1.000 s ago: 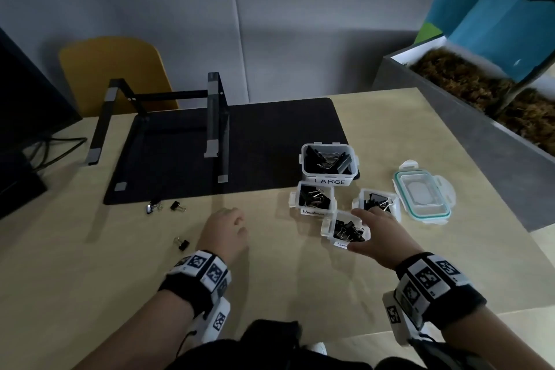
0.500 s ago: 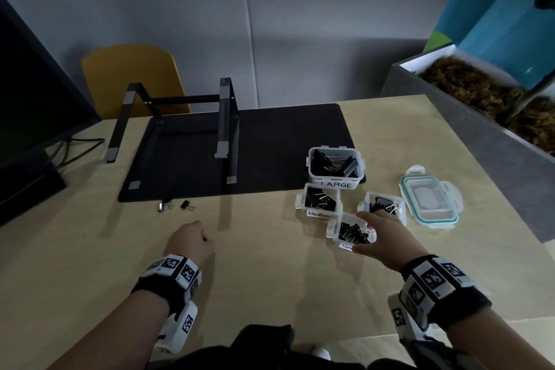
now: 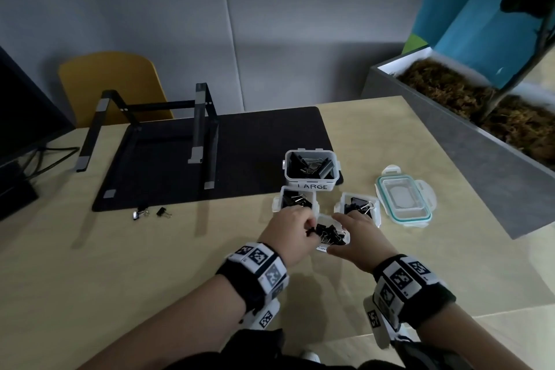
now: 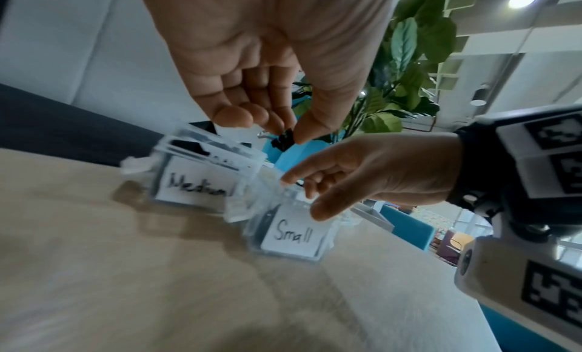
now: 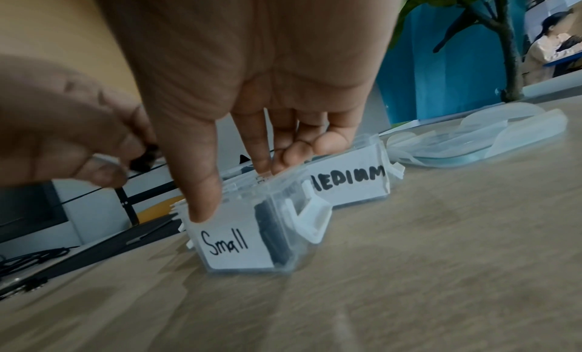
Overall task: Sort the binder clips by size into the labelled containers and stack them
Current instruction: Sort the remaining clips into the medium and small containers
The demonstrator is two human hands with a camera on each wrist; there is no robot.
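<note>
My left hand [image 3: 309, 228] pinches a small black binder clip [image 4: 285, 139] between thumb and fingertips, just above the clear container labelled Small [image 3: 330, 236]. My right hand [image 3: 345, 230] grips that container, thumb on its labelled front [image 5: 239, 245] and fingers [image 5: 264, 158] on the far rim. It holds several black clips. Two Medium containers [image 3: 295, 200] [image 3: 359, 206] and a taller Large one [image 3: 310, 170] stand just behind, all open with clips inside. Two loose clips [image 3: 139, 214] [image 3: 162, 212] lie by the mat's front edge.
A clear lid with a teal seal [image 3: 404, 200] lies right of the containers. A black mat [image 3: 240, 159] carries a metal laptop stand [image 3: 198, 129]. A monitor [image 3: 18, 117] stands at the far left, a grey planter [image 3: 480, 153] along the right.
My left hand swept right from the bare tabletop to above the Small container, now with a clip pinched. The loose clip nearest me is gone from the table. My right hand stayed on the container.
</note>
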